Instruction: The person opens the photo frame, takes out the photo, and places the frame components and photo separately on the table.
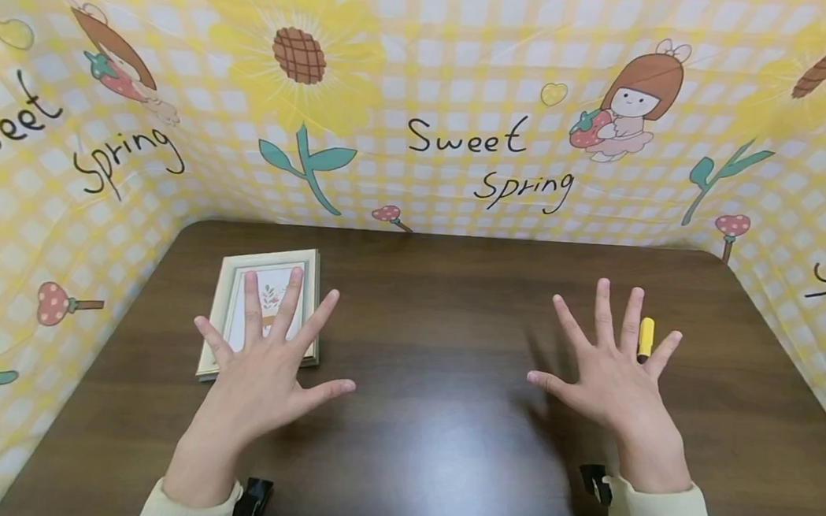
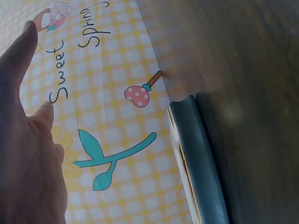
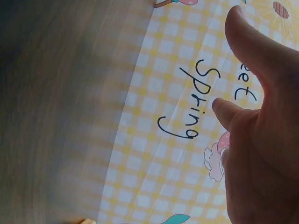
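Note:
My left hand (image 1: 261, 379) is spread wide with straight fingers, palm down, and holds nothing. Its fingers overlap a cream picture frame (image 1: 209, 348) in the head view; the frame lies on the left of the table, with a plant print (image 1: 271, 298) inside. The left wrist view shows the frame's dark side edge (image 2: 198, 158) beyond the hand. My right hand (image 1: 611, 384) is likewise spread and holds nothing. Between its ring and little fingers a yellow marker (image 1: 645, 338) with a black end shows on the table, partly hidden by the hand.
The dark brown wooden table (image 1: 438, 307) is bounded at the back and sides by a yellow checked cloth (image 1: 453, 71) printed with flowers and "Sweet Spring". Black wrist camera mounts (image 1: 252, 503) sit at both cuffs. Light glares off the table's front middle.

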`<state>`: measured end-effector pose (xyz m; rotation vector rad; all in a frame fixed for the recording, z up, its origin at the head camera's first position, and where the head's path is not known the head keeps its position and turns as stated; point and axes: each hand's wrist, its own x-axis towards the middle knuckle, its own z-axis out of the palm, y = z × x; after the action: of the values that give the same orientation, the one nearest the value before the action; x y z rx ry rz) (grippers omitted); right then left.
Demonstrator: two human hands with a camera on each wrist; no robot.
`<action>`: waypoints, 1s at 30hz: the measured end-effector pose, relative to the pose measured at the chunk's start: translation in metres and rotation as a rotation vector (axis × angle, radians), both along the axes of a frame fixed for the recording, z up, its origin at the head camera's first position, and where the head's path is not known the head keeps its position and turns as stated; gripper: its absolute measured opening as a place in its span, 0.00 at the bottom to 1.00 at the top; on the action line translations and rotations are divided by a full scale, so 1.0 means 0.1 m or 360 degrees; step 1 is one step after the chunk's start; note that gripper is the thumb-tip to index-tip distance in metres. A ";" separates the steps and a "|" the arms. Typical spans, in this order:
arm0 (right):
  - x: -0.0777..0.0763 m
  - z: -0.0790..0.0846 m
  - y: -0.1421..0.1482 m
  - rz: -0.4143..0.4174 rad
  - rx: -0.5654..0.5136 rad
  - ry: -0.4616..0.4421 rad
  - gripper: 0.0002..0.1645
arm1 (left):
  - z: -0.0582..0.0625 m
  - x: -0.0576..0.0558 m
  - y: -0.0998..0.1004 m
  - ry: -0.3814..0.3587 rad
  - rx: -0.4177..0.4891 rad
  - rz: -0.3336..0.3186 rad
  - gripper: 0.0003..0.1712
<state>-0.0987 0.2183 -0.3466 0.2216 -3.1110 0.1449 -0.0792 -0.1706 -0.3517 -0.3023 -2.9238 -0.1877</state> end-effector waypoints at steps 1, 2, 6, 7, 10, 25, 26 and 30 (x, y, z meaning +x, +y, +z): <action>0.00 0.00 0.00 0.0003 -0.0004 -0.0002 0.60 | 0.00 0.00 0.00 0.0000 0.0002 -0.0002 0.56; 0.01 -0.01 0.00 0.0005 -0.0009 -0.0007 0.60 | 0.00 0.01 0.00 -0.0004 0.0004 -0.0007 0.56; 0.02 -0.02 0.00 0.0015 -0.0037 -0.0036 0.59 | 0.00 0.02 -0.01 -0.0024 0.0020 -0.0017 0.55; 0.03 -0.02 0.00 0.0019 -0.0044 -0.0041 0.59 | 0.00 0.03 -0.02 -0.0031 0.0026 -0.0023 0.55; 0.02 -0.01 0.00 0.0041 -0.0067 -0.0027 0.59 | 0.00 0.02 -0.04 -0.0047 0.0044 -0.0027 0.55; -0.16 0.08 -0.32 0.0288 -0.0480 -0.0020 0.48 | 0.08 -0.02 -0.60 -0.0257 0.0373 0.0051 0.45; -0.17 0.08 -0.36 0.0302 -0.0489 -0.0013 0.47 | 0.09 -0.01 -0.63 -0.0263 0.0381 0.0058 0.44; -0.23 0.08 -0.52 0.0365 -0.0523 0.0006 0.46 | 0.09 0.00 -0.77 -0.0257 0.0378 0.0064 0.41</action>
<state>-0.1215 0.1667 -0.3383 0.5644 -2.9850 0.6492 -0.0791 -0.2479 -0.3427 -0.1989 -3.0198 -0.5732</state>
